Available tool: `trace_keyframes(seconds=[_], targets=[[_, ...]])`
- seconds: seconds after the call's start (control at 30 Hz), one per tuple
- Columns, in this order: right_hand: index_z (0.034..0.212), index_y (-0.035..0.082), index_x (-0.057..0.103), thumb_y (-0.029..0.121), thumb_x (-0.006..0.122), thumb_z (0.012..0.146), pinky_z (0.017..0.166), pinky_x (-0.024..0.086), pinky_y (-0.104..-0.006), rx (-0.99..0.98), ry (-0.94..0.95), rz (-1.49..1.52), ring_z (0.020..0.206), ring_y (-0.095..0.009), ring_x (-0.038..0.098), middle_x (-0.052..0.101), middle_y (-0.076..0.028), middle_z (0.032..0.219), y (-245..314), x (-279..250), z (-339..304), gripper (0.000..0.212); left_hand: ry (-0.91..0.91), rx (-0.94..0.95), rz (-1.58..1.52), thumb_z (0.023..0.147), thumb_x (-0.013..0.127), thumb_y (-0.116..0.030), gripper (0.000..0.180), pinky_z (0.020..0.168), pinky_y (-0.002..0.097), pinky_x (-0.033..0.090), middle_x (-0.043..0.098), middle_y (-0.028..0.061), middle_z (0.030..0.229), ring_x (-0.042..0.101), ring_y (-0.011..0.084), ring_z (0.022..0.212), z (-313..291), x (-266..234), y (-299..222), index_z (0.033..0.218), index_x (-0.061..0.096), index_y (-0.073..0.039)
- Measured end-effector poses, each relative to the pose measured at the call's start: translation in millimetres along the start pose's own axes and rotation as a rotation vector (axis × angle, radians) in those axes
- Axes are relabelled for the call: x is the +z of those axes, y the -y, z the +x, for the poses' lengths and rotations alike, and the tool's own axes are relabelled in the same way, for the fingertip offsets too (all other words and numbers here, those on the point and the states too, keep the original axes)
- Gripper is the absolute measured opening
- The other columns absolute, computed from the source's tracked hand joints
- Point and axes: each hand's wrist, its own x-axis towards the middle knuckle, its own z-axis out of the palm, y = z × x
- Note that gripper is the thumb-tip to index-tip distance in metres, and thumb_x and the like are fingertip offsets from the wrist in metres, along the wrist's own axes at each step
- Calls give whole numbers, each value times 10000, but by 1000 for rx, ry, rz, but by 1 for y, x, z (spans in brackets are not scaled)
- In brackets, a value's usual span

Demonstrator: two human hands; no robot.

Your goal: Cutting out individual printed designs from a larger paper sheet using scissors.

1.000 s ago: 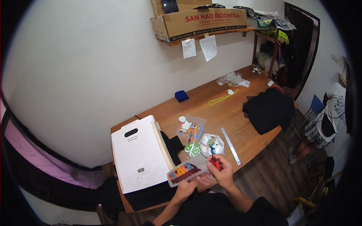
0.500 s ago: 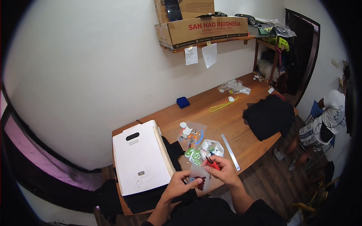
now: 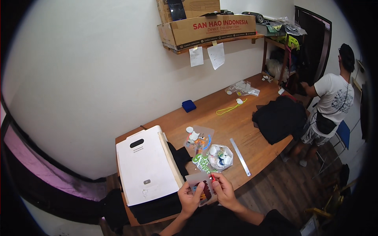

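Note:
My left hand (image 3: 189,200) pinches a small translucent film sheet (image 3: 194,179) with a dark red print, thumb on its face. My right hand (image 3: 226,193) is closed at the sheet's right edge. Between its fingers shows part of a red-handled snips (image 3: 213,177); its blades are mostly hidden now. Just beyond the hands lie a green-and-white printed film (image 3: 201,162) and a clear angular bowl (image 3: 231,159) filled with white and coloured cut pieces. Farther left, a clear film with orange and blue prints (image 3: 202,137) has white scraps on it.
A white press-like machine (image 3: 147,165) stands at the left of the wooden table (image 3: 252,137). A steel ruler (image 3: 240,157), black cloth (image 3: 279,120), yellow lanyard (image 3: 232,108) and blue box (image 3: 189,105) lie about. Another person (image 3: 334,94) stands at the right, by a blue chair (image 3: 343,133).
My right hand has come down and left, bringing the snips to the sheet's edge. The sheet has shifted slightly left. The other person, bent before, now stands upright near the black cloth.

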Motion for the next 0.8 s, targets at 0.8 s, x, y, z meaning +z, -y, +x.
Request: trace_keyframes(seconds=[0.8], targets=[[1069,-30,498,145,501,907,634,452,-266,-69,-34,-145,713,-131,548,585,-109,848,-7,11,-1,239,-29,71,19,825,622,-37,144,691,203,443,619,46,865,557,72,763,-1,-4,5,942,586,41]])
